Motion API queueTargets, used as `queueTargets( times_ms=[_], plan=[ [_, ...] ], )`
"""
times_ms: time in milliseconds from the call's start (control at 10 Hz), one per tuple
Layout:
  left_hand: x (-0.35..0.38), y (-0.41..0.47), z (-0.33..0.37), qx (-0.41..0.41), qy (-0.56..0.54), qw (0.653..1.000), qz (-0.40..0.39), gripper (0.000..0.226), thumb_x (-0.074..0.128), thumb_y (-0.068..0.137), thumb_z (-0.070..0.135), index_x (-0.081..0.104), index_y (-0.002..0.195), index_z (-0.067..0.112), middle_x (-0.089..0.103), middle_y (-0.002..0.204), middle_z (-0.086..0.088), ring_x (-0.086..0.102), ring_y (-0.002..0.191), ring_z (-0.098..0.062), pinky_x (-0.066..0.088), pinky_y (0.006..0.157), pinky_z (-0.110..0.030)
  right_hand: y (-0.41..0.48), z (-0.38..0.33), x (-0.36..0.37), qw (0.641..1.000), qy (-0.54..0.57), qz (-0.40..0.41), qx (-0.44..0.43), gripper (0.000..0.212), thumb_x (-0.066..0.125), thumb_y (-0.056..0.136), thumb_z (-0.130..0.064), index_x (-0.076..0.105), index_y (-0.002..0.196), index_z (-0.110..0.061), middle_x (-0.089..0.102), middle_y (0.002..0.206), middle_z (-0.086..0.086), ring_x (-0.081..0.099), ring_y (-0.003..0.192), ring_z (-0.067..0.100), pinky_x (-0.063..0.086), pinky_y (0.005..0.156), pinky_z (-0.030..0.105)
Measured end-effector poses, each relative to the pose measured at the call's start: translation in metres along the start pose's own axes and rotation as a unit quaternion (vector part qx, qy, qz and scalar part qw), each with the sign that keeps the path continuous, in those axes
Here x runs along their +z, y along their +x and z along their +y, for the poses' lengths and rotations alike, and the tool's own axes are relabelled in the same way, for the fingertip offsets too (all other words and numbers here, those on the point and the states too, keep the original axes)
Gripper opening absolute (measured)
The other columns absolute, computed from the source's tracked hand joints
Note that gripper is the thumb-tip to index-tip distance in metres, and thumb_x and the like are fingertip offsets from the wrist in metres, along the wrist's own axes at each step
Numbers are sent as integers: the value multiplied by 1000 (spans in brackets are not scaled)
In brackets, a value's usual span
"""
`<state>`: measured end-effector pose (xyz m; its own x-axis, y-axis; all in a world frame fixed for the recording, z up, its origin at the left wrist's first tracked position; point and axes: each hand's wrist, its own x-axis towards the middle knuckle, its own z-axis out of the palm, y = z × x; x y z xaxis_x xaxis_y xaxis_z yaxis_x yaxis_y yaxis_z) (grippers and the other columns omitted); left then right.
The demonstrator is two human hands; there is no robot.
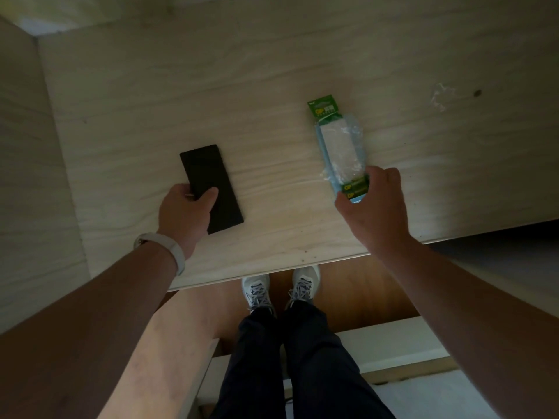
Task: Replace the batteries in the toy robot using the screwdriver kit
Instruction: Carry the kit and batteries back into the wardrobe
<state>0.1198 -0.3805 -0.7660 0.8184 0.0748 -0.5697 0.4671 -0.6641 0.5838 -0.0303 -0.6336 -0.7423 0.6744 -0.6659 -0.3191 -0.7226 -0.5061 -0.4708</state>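
Head view | my left hand (184, 213) grips near end of black case (208, 179) — presumably the screwdriver kit — flat on table (272, 86) | right hand (378, 207) pinches near end of battery pack (340, 146) | toy robot not in view | advice: lay both flat, away from edge.

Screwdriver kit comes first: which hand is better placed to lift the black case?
Left. The left hand grips the black case at its near end, thumb on top; the right hand is off to the side, holding the battery pack.
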Motion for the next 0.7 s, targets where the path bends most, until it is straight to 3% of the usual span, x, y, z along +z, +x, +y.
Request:
queueTargets(
  times_ms=[200, 300, 500, 600, 700],
  plan=[
    [-1, 1, -6, 5, -7, 1000, 16, 30, 75, 89, 38, 59, 104, 18, 63, 85, 4, 63, 70, -11, 41, 36, -10, -13, -32, 29, 998, 9, -19, -59, 52, 75, 79, -39, 54, 114, -7, 45, 108, 5, 53, 92, 22, 45, 72, 28],
    [-3, 1, -8, 28, 7, 999, 15, 29, 75, 89, 37, 59, 106, 20, 62, 85, 10, 61, 74, -4, 44, 48, -13, -11, -46, 48, 997, -4, -39, -65, 55, 73, 80, -42, 52, 117, -7, 48, 114, 10, 55, 98, 28, 52, 77, 37],
    [-5, 1, -12, 42, -5, 999, 8, 24, 74, 89, 26, 57, 104, 20, 67, 93, -3, 65, 78, -24, 52, 62, -30, -10, -55, 65, 994, -75, -28, -77, 63, 71, 77, -53, 51, 117, -8, 53, 113, 10, 55, 102, 30, 46, 77, 38],
    [-9, -2, -12, 53, 12, 998, 17, 20, 70, 90, 22, 56, 105, 24, 63, 86, 5, 63, 78, -17, 49, 62, -26, -14, -58, 58, 990, -101, -43, -89, 67, 68, 78, -60, 51, 119, -10, 54, 113, 10, 54, 102, 28, 46, 78, 39],
    [-20, -15, 1, 98, 31, 995, 17, 16, 66, 92, 22, 57, 105, 26, 61, 86, 8, 60, 78, -13, 42, 60, -23, -22, -63, 38, 986, -109, -41, -119, 57, 58, 88, -56, 50, 121, -10, 53, 114, 10, 54, 102, 29, 47, 80, 40]
  ],
)
